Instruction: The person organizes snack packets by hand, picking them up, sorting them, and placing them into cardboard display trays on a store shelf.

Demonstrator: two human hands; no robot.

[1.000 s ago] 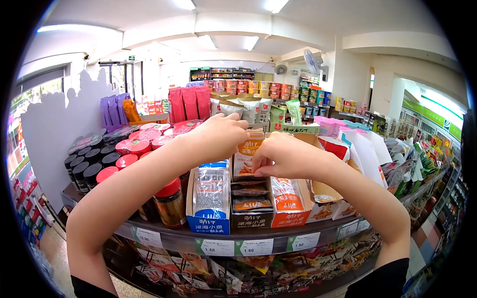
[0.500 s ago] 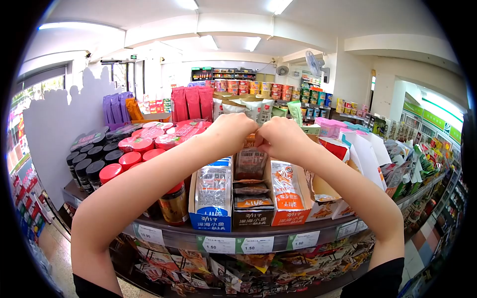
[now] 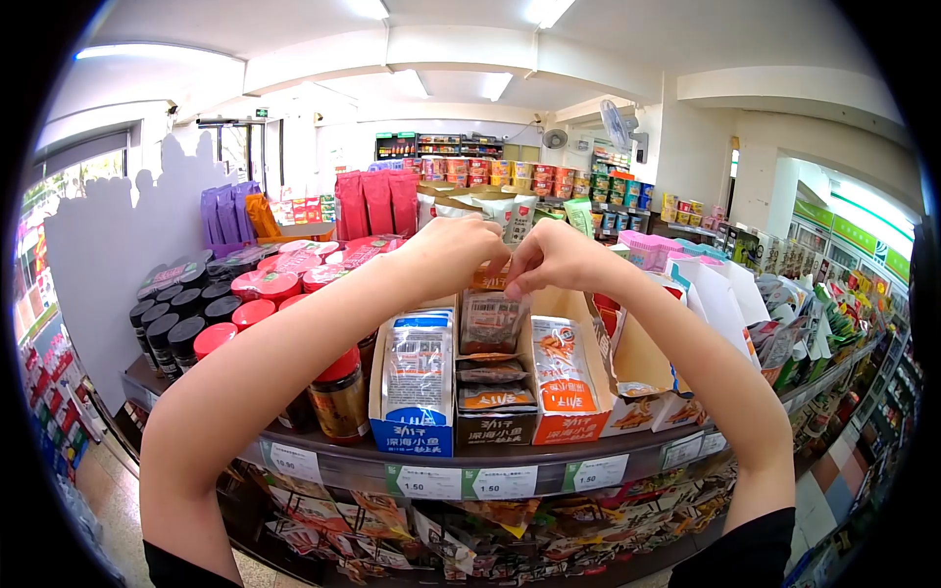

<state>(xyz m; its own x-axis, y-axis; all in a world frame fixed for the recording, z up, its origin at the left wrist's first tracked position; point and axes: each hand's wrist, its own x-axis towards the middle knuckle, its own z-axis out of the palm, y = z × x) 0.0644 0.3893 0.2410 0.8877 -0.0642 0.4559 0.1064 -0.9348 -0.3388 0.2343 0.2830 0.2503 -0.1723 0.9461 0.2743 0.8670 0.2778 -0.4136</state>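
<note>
One packet (image 3: 490,328) upright at the back of one dark box (image 3: 498,429), three 1.50 labels (image 3: 423,481) in front!
Right hand (image 3: 559,257) curls fingers at its top corner, hold unclear; left hand (image 3: 466,243), fingers hidden, can't tell.

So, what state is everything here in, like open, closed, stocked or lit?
Left hand: bent, grip hidden
Right hand: bent, at the packet's top; grip unclear
Packet: upright
Dark box: open, stocked
Blue box: open, stocked
Orange box: open, stocked
Red-lidded jar: closed
Ceiling lights: lit
Fan: can't tell if running
</note>
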